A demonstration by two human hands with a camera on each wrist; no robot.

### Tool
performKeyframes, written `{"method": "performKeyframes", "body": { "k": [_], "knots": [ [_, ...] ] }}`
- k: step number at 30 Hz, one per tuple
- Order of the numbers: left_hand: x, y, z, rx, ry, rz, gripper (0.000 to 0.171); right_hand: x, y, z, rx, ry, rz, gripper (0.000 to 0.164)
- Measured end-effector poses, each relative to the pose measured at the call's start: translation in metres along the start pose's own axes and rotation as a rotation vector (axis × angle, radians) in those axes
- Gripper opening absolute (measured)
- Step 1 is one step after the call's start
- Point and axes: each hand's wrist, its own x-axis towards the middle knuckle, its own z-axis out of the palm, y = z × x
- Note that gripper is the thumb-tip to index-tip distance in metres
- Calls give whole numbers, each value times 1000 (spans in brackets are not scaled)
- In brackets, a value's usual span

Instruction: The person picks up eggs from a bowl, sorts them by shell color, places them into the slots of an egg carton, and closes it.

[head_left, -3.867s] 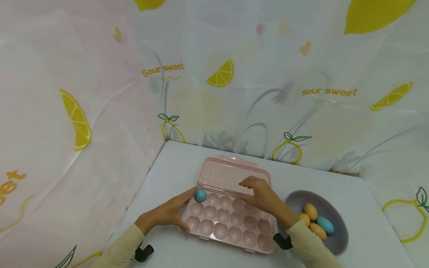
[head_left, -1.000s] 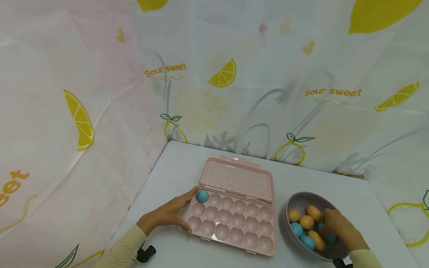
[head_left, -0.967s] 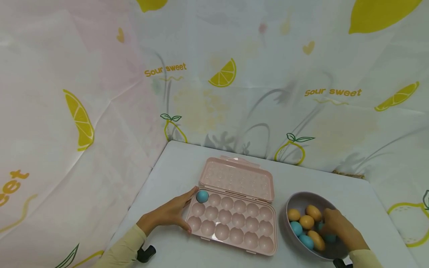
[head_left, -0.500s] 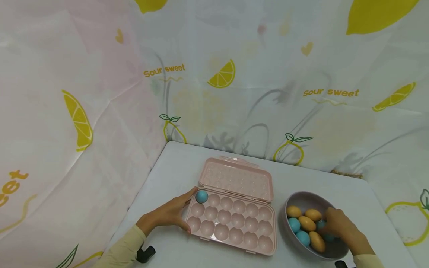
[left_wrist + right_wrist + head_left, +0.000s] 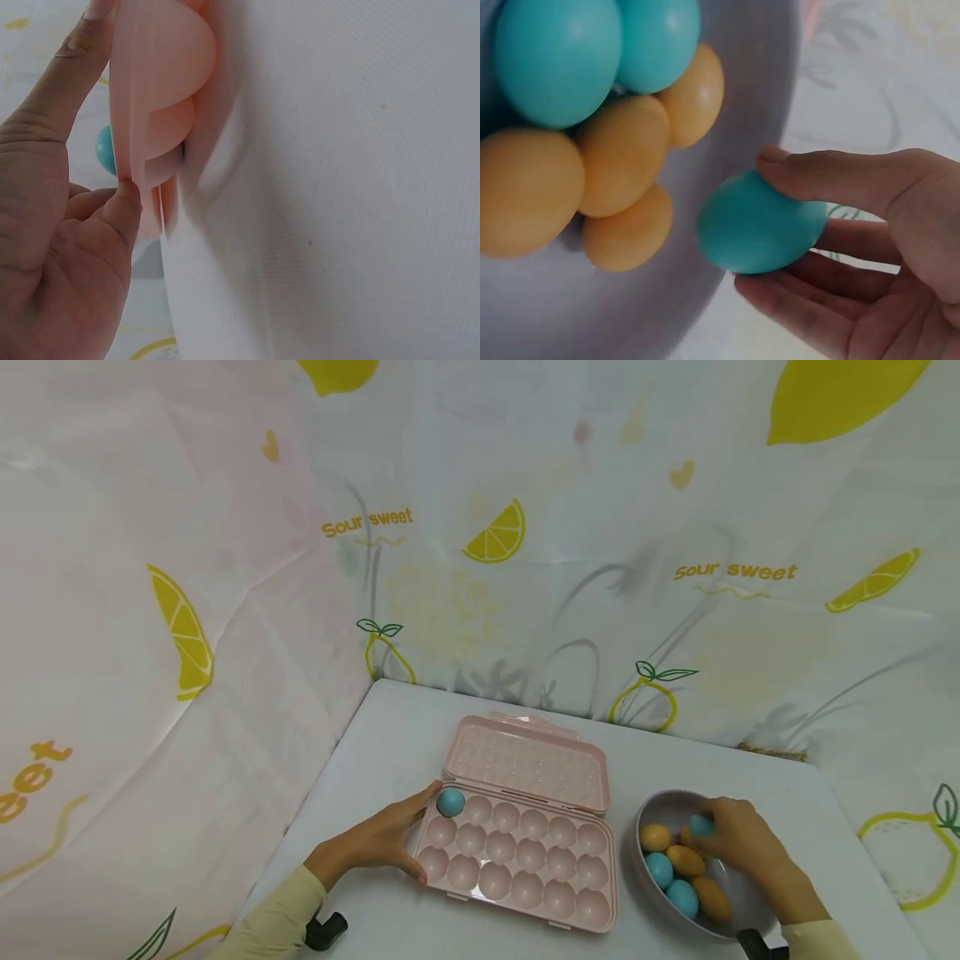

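My left hand [image 5: 378, 841] holds the left end of a pink plastic egg box [image 5: 531, 853], thumb at the near corner and fingers at the far one. In the left wrist view, its thumb and little finger bear on the box's rim [image 5: 127, 112]. One blue egg [image 5: 450, 802] sits in the far-left cup; the other cups are bare. Over the grey bowl [image 5: 752, 906], my right hand [image 5: 742, 843] pinches a blue egg [image 5: 754, 225] between thumb and fingertips, raised near the bowl's far rim. Below it lie yellow eggs [image 5: 622, 154] and blue eggs [image 5: 559, 60].
The egg box's lid [image 5: 528, 764] lies folded back behind the cups. Both the box and the bowl stand on a white table [image 5: 390, 727]. A lemon-printed cloth [image 5: 570, 527] hangs behind and to the left.
My right hand went from above the egg box to the bowl, took hold of a blue egg and lifted it toward the far rim. Eggs in the bowl shifted slightly. My left hand stayed put.
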Motion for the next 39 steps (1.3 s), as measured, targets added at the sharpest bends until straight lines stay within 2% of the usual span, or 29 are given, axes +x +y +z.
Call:
{"method": "performKeyframes", "body": {
  "k": [4, 9, 15, 25, 33, 39],
  "knots": [
    [0, 0, 0, 7, 4, -8, 129, 8, -10, 0, 0, 111, -66, 16],
    [0, 2, 0, 11, 7, -9, 129, 18, -28, 4, 25, 246, -130, 30],
    [-2, 2, 1, 7, 4, -18, 128, 27, -56, 13, 86, 354, -183, 39],
    [-4, 1, 2, 7, 8, -11, 128, 46, -100, 31, 202, 375, -269, 42],
    [-2, 2, 1, 9, 3, -12, 128, 61, -129, 49, 284, 382, -348, 37],
    [-2, 2, 1, 12, 7, -13, 128, 68, -150, 70, 314, 344, -358, 35]
  ]
}}
